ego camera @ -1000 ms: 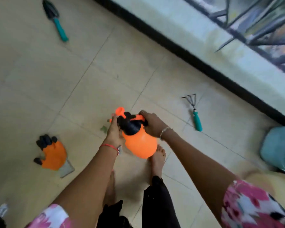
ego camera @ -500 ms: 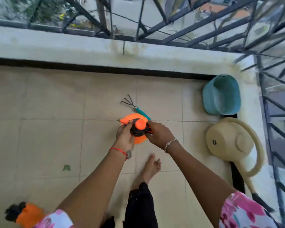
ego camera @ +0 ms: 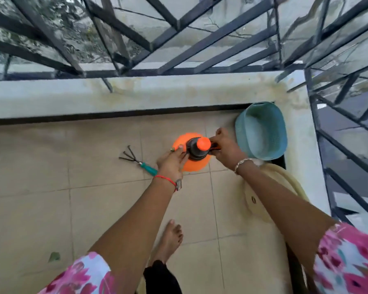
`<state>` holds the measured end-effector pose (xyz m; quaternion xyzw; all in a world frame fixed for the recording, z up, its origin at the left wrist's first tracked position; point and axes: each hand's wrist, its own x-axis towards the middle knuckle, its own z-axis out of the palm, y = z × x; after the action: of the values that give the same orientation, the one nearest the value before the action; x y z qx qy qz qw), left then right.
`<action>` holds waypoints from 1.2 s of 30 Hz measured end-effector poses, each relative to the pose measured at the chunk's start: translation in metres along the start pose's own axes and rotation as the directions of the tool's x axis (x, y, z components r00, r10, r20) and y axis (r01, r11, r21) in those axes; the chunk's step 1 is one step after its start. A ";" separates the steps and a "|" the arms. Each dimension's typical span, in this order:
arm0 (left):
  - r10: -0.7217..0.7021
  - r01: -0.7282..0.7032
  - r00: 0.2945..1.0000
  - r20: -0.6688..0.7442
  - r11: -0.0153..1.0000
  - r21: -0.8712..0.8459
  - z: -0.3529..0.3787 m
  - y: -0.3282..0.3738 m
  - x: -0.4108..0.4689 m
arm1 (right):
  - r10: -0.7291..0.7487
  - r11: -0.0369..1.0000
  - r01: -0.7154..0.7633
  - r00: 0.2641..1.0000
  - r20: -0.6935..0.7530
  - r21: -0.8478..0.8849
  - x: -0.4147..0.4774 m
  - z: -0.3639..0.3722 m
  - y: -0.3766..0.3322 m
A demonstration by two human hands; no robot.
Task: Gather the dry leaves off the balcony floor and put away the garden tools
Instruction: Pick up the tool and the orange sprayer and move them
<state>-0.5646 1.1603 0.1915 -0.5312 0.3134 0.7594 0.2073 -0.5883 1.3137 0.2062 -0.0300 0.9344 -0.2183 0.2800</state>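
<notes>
Held now: You hold an orange pressure sprayer (ego camera: pixel 194 165) in mid-frame, above the balcony floor (ego camera: pixel 104 209) and just left of the teal basket (ego camera: pixel 239 126).
Right hand: Your right hand (ego camera: pixel 225 150) is curled round the sprayer's handle.
Left hand: Your left hand (ego camera: pixel 172 163) steadies the other side, its fingers laid fairly straight against the black collar.
Basket: It sits in the corner at upper right. What shows of its inside looks empty, so no tool seems stowed yet.
To collect, tools: A hand rake (ego camera: pixel 137 161) with a teal handle lies on the tiles left of centre.
To collect, leaves: One greenish leaf (ego camera: pixel 54 256) lies at lower left.
Also here: A cream watering can (ego camera: pixel 261 211) lies at right, partly behind your arm.
Progress: Early, by my reading. The sprayer looks bound for the basket.
</notes>
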 end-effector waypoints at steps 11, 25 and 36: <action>-0.090 0.090 0.996 0.017 0.996 -0.010 0.114 -0.009 0.065 | 0.034 0.999 -0.033 0.998 -0.052 0.023 0.081 -0.064 0.085; -0.087 0.084 0.994 0.068 0.996 0.043 0.179 -0.021 0.089 | 0.043 0.998 -0.039 0.995 -0.086 0.045 0.103 -0.098 0.134; -0.088 0.088 0.996 -0.008 0.996 0.028 0.182 -0.034 0.081 | 0.079 0.997 -0.079 0.996 -0.030 0.022 0.101 -0.098 0.132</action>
<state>-0.6938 1.3098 0.1505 -0.5441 0.3013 0.7431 0.2468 -0.7171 1.4535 0.1716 0.0133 0.9367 -0.2174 0.2742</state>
